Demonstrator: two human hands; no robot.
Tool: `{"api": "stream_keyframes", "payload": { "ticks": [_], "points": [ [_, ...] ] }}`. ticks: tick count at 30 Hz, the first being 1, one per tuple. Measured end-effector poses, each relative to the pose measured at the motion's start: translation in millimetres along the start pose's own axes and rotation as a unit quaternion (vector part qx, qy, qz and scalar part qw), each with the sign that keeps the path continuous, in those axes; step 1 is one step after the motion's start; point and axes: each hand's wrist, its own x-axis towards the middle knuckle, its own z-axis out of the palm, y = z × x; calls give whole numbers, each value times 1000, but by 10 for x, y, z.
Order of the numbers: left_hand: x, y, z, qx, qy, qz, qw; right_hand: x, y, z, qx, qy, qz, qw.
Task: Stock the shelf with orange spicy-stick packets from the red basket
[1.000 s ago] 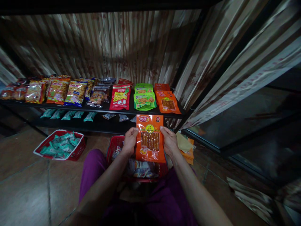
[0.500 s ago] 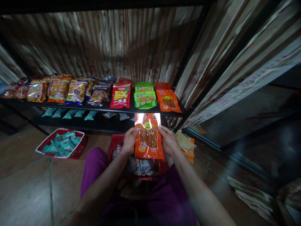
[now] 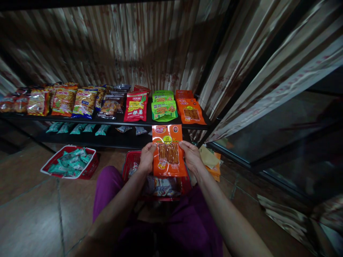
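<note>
Head view: both hands, left hand [image 3: 147,160], right hand [image 3: 192,157], grip orange snack packet [image 3: 168,151]

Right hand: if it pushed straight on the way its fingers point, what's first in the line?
Probably the front edge of the black shelf, with the shelved orange packet just behind. The right hand grips the held packet by its side edge; depth is hard to judge.

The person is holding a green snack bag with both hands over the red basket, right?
Not quite. The bag is orange, not green. The head view shows the left hand and the right hand holding it by its sides over the red basket.
</note>
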Motion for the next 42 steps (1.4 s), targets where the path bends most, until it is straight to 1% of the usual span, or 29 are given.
{"api": "stream_keyframes", "payload": {
  "ticks": [3,8,14,20,25,30,35,40,42],
  "points": [
    [-15,20,-8,9,-6,-20,1000,43,17,1,18,23,4,1000],
    [-61,24,-22,21,-38,-62,997,130,37,-2,39,50,6,998],
    [-68,-4,-87,70,-52,-62,994,166,63,-19,43,63,3,997],
    [-8,-29,-89,40,-18,-31,999,43,51,4,40,2,37,999],
    [56,-6,-20,26,-4,-13,1000,-43,35,5,20,-16,57,998],
    [131,62,43,21,2,6,1000,-150,40,-26,26,-84,61,994],
    [175,99,58,27,-16,7,999,-219,45,-59,63,-67,71,993],
    [195,106,56,26,-6,-1,1000,-228,54,-98,77,-77,75,991],
    [182,119,50,15,-25,-6,1000,-217,61,-103,81,-67,62,993]
  ]
}}
